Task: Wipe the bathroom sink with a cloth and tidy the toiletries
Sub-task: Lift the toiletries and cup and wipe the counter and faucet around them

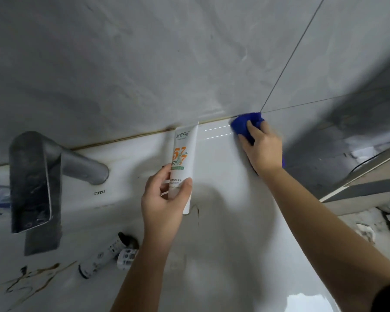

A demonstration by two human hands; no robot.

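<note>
The tiled wall fills the upper half of the frame and meets the white sink along a grout seam running from left of centre up toward the right. The sink ledge and basin occupy the lower half; the ledge right of centre is bare, which is presumably why wiping is taking place there. The faucet stands at the left of the frame with its spout projecting over the basin. The right hand lies flat, palm down, pressing the blue cloth against the ledge at the wall seam, upper right of centre; the cloth is bunched under the fingers so that pressure reaches the corner joint. The left hand is closed around the lower part of a white toiletry tube, held upright and lifted clear of the ledge at the centre of the frame, most likely to keep it out of the cloth's path and expose the surface beneath. The two hands are well apart. A smaller white tube lies on its side in the basin at lower left, beside a small round white strainer-like part; both are judged to await tidying. A blue-and-white item at the far left edge is cut off and cannot be identified.
</note>
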